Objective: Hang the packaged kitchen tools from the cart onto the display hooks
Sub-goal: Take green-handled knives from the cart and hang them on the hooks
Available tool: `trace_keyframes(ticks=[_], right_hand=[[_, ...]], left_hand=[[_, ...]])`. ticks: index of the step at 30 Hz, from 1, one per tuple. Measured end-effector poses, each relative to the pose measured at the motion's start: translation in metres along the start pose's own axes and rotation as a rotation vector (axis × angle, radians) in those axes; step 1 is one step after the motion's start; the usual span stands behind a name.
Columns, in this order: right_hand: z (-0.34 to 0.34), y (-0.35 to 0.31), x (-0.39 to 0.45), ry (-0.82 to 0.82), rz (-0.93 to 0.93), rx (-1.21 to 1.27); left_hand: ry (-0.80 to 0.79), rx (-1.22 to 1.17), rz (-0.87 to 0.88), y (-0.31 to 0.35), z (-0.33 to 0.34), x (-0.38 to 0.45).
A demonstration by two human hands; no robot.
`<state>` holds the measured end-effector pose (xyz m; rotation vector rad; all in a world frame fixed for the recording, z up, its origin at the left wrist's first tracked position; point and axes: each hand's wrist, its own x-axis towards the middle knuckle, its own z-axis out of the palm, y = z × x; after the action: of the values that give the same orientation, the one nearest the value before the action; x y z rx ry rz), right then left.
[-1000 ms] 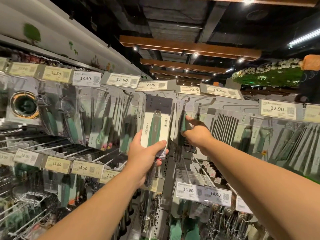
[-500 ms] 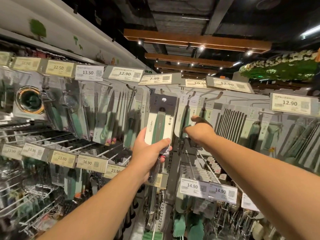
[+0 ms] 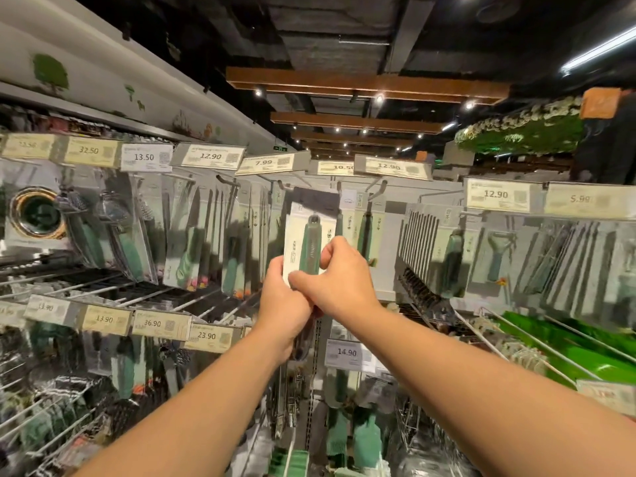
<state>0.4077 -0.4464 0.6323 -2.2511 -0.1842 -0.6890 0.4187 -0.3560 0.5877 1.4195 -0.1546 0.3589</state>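
Observation:
A carded kitchen tool with a green handle (image 3: 310,235) is held up in front of the display wall, just below the hooks under the 7.99 price tag (image 3: 272,162). My left hand (image 3: 283,301) grips the lower part of the package from the left. My right hand (image 3: 335,280) grips its lower right edge, fingers curled over the card and overlapping the left hand. Bare hook tips (image 3: 377,188) stick out right above the package's top. The cart is out of view.
Rows of packaged green-handled tools hang left and right, such as knives (image 3: 186,249) and a peeler (image 3: 497,253). Long wire hooks (image 3: 537,342) jut out at the lower right. More price tags line the lower rail (image 3: 161,323).
My right hand left the hanging packages on the right and came over to take hold of the package with the left hand. The package rose slightly toward the hooks.

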Motion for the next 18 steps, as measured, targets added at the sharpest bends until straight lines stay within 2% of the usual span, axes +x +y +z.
trace_keyframes(ticks=[8, 11, 18], right_hand=[[-0.026, 0.011, -0.013, 0.005, 0.038, 0.037], [-0.042, 0.021, -0.016, 0.024, 0.057, -0.023], [-0.059, 0.048, -0.024, 0.110, 0.023, -0.122]], left_hand=[[-0.015, 0.052, 0.012, 0.005, -0.010, -0.022], [0.026, -0.030, -0.047, 0.006, -0.019, -0.021], [0.079, 0.005, -0.058, 0.006, -0.044, -0.021]])
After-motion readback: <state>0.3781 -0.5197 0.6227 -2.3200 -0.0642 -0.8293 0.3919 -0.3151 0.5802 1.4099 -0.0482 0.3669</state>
